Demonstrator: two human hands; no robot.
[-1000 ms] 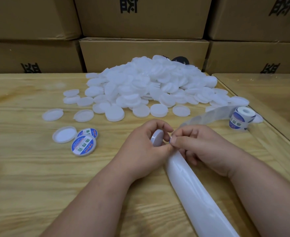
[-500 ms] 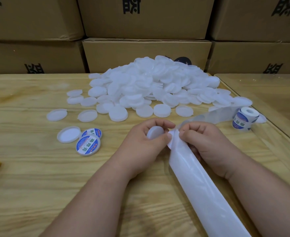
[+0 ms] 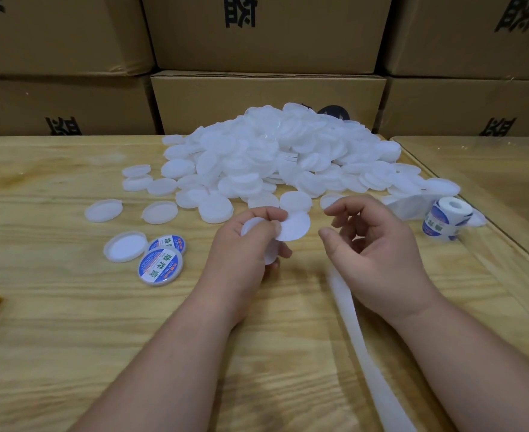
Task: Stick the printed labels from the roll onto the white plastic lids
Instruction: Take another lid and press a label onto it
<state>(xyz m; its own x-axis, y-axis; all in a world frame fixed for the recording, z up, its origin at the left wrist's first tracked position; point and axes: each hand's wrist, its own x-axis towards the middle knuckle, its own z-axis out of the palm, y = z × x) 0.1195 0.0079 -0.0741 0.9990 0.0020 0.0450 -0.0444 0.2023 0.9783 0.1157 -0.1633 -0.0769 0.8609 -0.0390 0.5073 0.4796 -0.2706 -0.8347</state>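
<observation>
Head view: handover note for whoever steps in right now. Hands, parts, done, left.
Left hand: holds a white lid, a peeled round label pinched at its edge, white back up.
Right hand: fingers loosely curled, holding nothing.
Label roll stands at right; its backing strip trails toward the near edge.
Done: two labelled lids at left.
Left: press this label on, then the lid pile.
</observation>
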